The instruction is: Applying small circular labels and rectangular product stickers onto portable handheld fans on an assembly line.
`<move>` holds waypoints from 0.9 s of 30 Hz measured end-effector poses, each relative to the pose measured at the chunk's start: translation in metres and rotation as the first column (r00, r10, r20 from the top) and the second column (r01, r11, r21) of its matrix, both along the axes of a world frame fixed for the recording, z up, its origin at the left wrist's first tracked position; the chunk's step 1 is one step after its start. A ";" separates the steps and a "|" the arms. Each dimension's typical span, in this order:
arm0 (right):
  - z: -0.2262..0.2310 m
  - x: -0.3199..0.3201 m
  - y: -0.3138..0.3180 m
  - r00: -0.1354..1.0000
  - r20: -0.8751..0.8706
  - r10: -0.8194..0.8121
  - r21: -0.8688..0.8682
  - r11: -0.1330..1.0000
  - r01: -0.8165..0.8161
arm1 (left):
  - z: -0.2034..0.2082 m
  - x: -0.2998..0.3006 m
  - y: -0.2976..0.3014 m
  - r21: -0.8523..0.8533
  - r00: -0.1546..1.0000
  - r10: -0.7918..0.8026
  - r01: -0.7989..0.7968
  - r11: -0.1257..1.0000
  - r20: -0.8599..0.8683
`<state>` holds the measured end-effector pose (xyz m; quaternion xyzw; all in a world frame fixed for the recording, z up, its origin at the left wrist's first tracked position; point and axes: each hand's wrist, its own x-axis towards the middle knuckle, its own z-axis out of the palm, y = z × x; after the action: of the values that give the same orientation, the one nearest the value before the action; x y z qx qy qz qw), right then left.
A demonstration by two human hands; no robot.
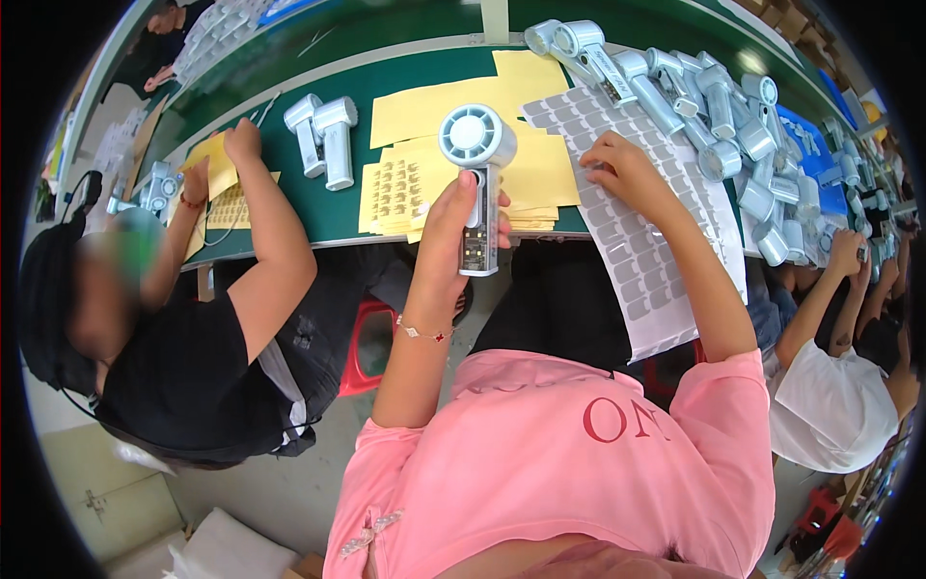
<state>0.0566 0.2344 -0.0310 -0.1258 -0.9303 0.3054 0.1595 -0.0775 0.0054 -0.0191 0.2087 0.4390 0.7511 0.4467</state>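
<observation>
My left hand [457, 230] is wrapped round the handle of a light-blue handheld fan [475, 145], which stands upright with its round head at the top. A dark, see-through panel with small parts shows on the lower handle. Over a long white sheet of grey stickers [646, 232], my right hand [622, 174] is bent at the fingers, fingertips at the sheet's left side and apart from one another. No item shows between them. Under the fan lie yellow sheets [434, 121], stacked, one bearing rows of small dark-gold pieces [395, 189].
Two more fans [335, 145] lie on the green table [270, 217] to the left. A large heap of fans [733, 125] fills the right side, beside a blue tray [815, 145]. A person in black [183, 376] handles yellow sheets at my left; another in white [834, 405] sits at my right.
</observation>
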 end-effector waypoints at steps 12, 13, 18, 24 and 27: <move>0.018 -0.003 0.004 0.947 0.322 0.012 0.062 0.998 -0.033 | 0.017 0.010 -0.006 0.121 0.985 -0.016 -0.005 0.993 0.172; 0.016 -0.002 0.005 0.944 0.329 0.009 0.067 0.997 -0.033 | 0.017 0.010 -0.008 0.125 0.983 -0.012 -0.012 0.992 0.184; 0.001 0.007 -0.003 0.998 0.042 0.056 0.234 0.970 -0.064 | 0.020 0.003 -0.012 0.140 0.934 0.046 -0.102 0.985 0.355; 0.005 0.015 -0.003 0.995 -0.065 0.074 0.381 0.924 -0.044 | 0.017 -0.009 -0.013 0.154 0.891 -0.012 -0.065 0.986 0.454; 0.020 0.026 -0.017 0.994 -0.093 -0.049 0.326 0.942 0.077 | 0.019 -0.007 -0.015 0.132 0.869 0.067 -0.150 0.980 0.491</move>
<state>0.0827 0.2172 -0.0107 -0.1142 -0.9562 0.1458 0.2266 -0.0848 -0.0095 0.0003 0.0255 0.2605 0.8371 0.4803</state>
